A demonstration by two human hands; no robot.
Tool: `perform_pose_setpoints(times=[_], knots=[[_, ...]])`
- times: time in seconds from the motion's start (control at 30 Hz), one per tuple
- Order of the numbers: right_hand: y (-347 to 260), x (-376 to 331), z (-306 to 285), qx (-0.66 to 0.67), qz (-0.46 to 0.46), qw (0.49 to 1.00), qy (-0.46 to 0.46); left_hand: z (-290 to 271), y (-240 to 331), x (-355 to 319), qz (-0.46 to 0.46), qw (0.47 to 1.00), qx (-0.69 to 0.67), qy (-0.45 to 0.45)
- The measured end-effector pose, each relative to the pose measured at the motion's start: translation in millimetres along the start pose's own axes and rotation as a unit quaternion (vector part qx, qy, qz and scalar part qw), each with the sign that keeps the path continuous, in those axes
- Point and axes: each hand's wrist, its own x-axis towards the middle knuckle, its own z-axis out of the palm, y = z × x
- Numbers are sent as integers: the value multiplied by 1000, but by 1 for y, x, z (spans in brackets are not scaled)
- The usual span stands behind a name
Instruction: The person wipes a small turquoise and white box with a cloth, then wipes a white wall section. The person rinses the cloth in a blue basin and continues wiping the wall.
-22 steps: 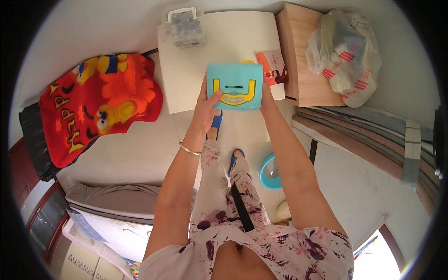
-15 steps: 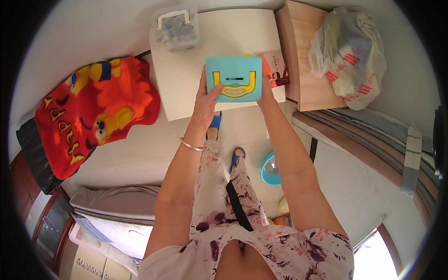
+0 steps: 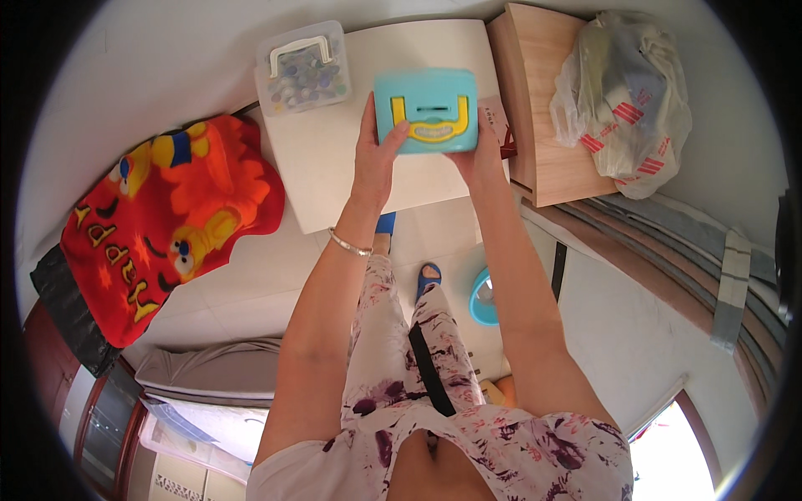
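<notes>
Both my hands hold up a turquoise box (image 3: 428, 89) over the white table (image 3: 330, 175). The box has a yellow U-shaped handle and a narrow dark slot on the face towards me. My left hand (image 3: 376, 159) grips its left side, with the thumb on the front by the yellow handle. At the lower right corner, my right hand (image 3: 480, 157) is closed round the box, its fingers partly hidden behind it. Behind my right hand, part of a printed booklet (image 3: 505, 140) shows on the table.
A clear lidded tub (image 3: 305, 79) of small round pieces stands at the table's far left. To the right is a wooden cabinet (image 3: 535, 108) with a filled plastic bag (image 3: 631, 108) on it. A red patterned blanket (image 3: 192, 217) lies left; a blue basin (image 3: 476, 305) sits on the floor.
My hands have carried the box farther away and slightly right, and it looks a little tilted. More of the booklet is covered now. The whole view has shifted a little.
</notes>
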Motion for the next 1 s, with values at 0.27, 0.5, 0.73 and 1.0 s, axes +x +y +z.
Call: perform_pose_setpoints(times=[0.27, 0.5, 0.73, 1.0], knots=[[-5, 54, 35, 34, -49, 997, 43, 17, 19, 27, 49, 993, 83, 68], [9, 64, 44, 80, -51, 994, 57, -20, -18, 12, 18, 973, 168, 155], [34, -6, -12, 8, -32, 999, -8, -29, -48, -70, -87, 962, 232, 118], [152, -179, -211, -292, 152, 939, 105, -77, -113, -220, -193, 939, 239, 156]])
